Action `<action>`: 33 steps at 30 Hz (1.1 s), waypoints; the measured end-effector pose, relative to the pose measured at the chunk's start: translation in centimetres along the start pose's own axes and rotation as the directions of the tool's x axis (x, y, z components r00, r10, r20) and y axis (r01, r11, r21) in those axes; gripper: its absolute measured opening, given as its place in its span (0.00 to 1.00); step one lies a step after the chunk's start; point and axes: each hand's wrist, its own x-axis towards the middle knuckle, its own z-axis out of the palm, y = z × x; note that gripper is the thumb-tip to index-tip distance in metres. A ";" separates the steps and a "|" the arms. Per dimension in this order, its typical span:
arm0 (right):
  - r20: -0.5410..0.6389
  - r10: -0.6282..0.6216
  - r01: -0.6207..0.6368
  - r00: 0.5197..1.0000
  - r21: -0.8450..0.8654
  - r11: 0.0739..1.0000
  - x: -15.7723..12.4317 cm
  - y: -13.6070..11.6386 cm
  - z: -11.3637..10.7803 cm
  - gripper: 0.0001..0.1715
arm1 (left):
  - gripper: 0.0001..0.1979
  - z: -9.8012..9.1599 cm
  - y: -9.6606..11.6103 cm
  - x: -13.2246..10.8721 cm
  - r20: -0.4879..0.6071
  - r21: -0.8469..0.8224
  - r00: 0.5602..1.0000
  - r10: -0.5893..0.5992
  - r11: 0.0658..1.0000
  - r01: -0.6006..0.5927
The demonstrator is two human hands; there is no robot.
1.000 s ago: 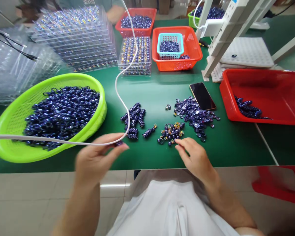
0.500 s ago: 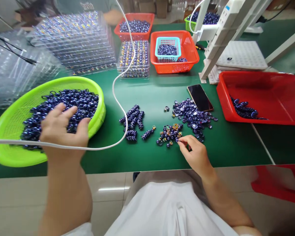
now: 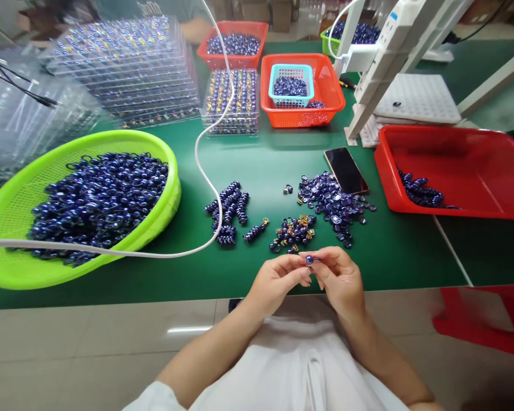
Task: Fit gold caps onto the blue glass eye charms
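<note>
My left hand (image 3: 278, 282) and my right hand (image 3: 340, 279) meet above the table's front edge. Between their fingertips is a small shiny dark-blue round piece (image 3: 310, 260), pinched from both sides; the fingers hide part of it. Just beyond lies a small pile of blue and gold pieces (image 3: 293, 231). Behind that spreads a heap of flat dark-purple caps (image 3: 332, 200). To the left, coiled stacks of dark-blue rings (image 3: 229, 208) lie together, with one short stack with a gold end (image 3: 256, 230) apart from them.
A green basket (image 3: 173, 197) of dark-blue rings stands at left, crossed by a white cable (image 3: 197, 154). A phone (image 3: 346, 170) touches the cap heap. At right is a red tray (image 3: 466, 171). Clear trays (image 3: 154, 85), red baskets (image 3: 302, 118) and a metal post (image 3: 368, 85) stand behind.
My left hand has left the green basket and come across to my right hand. The right hand has drawn back slightly from the pile. Both now hold the small blue piece.
</note>
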 end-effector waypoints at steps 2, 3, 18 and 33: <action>0.009 -0.026 0.026 1.000 -0.003 1.000 -0.3 0.1 -0.2 0.09 | 0.14 -0.1 -0.3 0.3 -0.009 -0.067 0.999 -0.031 0.997 0.031; 0.019 -0.045 0.045 0.999 0.000 0.999 -0.4 0.1 -0.3 0.08 | 0.14 -0.2 -0.4 0.4 -0.012 -0.089 0.999 -0.035 0.995 0.034; 0.264 -0.100 0.172 0.959 -0.267 0.948 0.6 -2.0 -1.0 0.09 | 0.06 -0.5 1.1 -0.8 0.117 0.587 0.813 0.570 0.621 -0.519; 0.306 0.151 -0.130 0.940 -0.088 0.988 0.5 -1.0 -1.4 0.06 | 0.07 -1.2 -0.4 -0.8 0.178 0.642 0.730 0.659 0.484 -0.594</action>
